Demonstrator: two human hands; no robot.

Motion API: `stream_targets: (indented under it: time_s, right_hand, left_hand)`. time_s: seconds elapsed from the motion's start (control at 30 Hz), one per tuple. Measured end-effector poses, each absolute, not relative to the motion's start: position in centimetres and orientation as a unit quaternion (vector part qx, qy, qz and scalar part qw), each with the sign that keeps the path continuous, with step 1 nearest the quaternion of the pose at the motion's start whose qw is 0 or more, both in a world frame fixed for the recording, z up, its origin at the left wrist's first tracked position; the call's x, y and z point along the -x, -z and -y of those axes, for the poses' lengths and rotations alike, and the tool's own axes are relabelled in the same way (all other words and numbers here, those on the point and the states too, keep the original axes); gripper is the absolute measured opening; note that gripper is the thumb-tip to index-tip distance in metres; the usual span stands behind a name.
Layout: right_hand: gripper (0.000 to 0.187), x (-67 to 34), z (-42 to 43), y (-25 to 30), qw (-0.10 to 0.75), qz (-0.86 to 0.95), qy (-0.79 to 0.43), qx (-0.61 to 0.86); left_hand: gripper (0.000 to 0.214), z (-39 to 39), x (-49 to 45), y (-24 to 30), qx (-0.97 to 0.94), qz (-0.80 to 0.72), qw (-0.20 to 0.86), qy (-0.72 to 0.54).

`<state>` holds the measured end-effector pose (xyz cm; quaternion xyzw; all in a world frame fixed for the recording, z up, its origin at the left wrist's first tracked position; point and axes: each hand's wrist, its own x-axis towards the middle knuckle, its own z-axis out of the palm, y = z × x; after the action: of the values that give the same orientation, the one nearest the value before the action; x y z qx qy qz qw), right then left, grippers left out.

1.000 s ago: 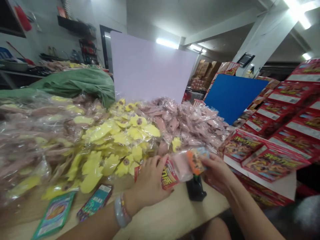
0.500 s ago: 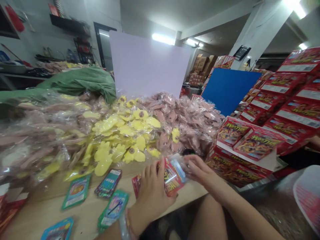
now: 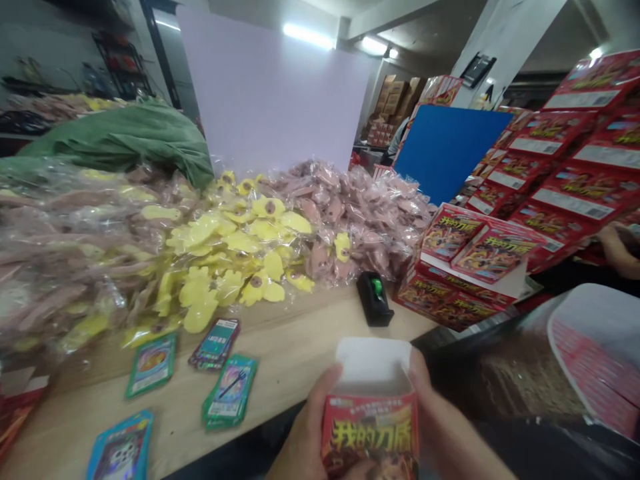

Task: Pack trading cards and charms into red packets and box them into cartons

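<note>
A small red printed carton (image 3: pixel 370 433) with yellow lettering is held upright low in the view, its white top flap raised and its mouth open. My left hand (image 3: pixel 307 427) grips the carton's left side, and my right hand (image 3: pixel 433 407) grips the right side. Both hands are closed around it, some fingers hidden behind the carton. To the left on the table lie small stacks of cards: a green-edged stack (image 3: pixel 231 392), a dark-edged stack (image 3: pixel 216 343), another green-edged stack (image 3: pixel 151 365) and a blue-edged stack (image 3: pixel 123 447).
A black tape dispenser (image 3: pixel 374 300) stands beyond the carton. Bagged yellow cutouts (image 3: pixel 255 233) and pink ones (image 3: pixel 370 213) are heaped behind. Red display boxes (image 3: pixel 460 287) stand at right, near a clear bag (image 3: pixel 520 373). Another person's arm (image 3: pixel 617 250) shows at the far right edge.
Half a second ago my hands were over red packaging on the table; now they hold an open carton nearer to me. The tape dispenser has come into full view. The camera has tilted down.
</note>
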<state>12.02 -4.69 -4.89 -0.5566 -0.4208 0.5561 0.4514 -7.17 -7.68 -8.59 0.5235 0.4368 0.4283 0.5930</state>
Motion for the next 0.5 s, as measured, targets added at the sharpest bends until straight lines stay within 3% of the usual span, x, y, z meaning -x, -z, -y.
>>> stream_targets:
  time_s: [0.13,0.2,0.37,0.5]
  right_hand:
    - [0.045,-11.7,6.5,7.0,0.344,0.302,-0.753,0.473]
    - [0.043,-12.2,6.1,7.7,0.296,0.326,-0.781,0.444]
    - [0.04,-13.1,4.3,8.3,0.184,0.578,-0.666,0.434]
    - [0.031,-12.1,3.7,7.4,0.123,0.711,-0.555,0.415]
  left_hand:
    - [0.051,7.8,5.9,9.0,-0.587,-0.582,0.499,-0.261]
    - [0.053,7.9,5.3,9.9,-0.559,-0.618,0.498,-0.239]
    - [0.108,8.7,4.2,12.6,-0.494,-0.609,0.535,-0.313]
    - [0.114,9.0,4.3,12.2,-0.538,-0.6,0.524,-0.275]
